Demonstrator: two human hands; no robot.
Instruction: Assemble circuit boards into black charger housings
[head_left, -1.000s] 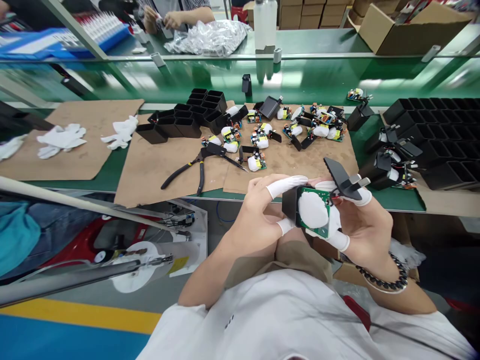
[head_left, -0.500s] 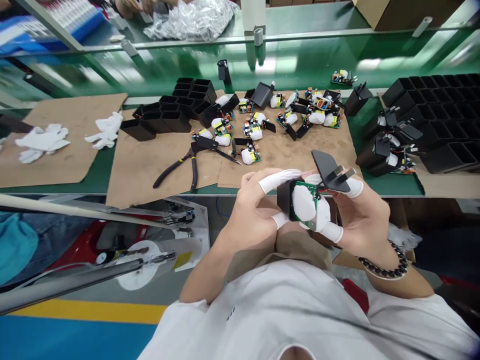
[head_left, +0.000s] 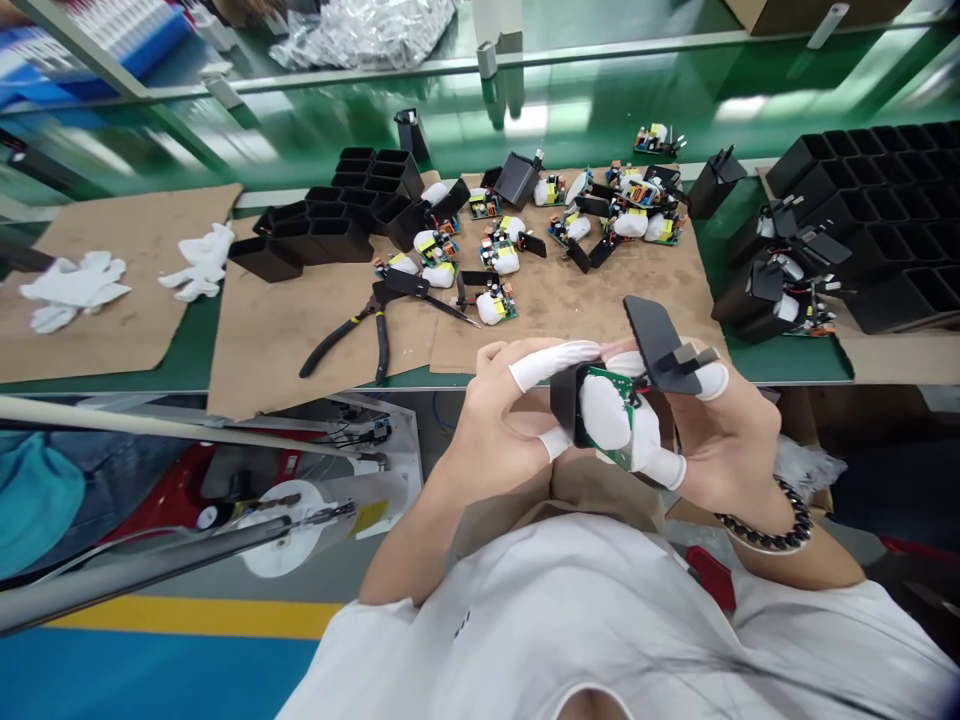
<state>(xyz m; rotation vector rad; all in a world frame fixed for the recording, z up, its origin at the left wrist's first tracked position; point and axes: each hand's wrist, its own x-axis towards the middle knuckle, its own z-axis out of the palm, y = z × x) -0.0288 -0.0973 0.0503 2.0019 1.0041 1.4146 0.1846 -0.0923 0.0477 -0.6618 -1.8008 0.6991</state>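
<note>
Between thumb and fingers, my left hand grips a black plastic casing, open toward the right. My right hand pinches a green circuit board bearing a white pad; the board's left end sits at the casing's mouth, partly inside. A black plug cover with two metal prongs hangs by short wires from the board and leans against my right fingers. White finger cots cover the fingertips of both hands. Both hands are just off the bench's front edge.
Pliers with black handles lie on the cardboard beside several circuit boards. Rows of black casings stand at right, others at centre-left. White gloves rest at far left; a green ledge runs behind.
The board and casing have tilted slightly in my hands, the board's right end lower. My grip is the same. The whole bench view has shifted a little.
</note>
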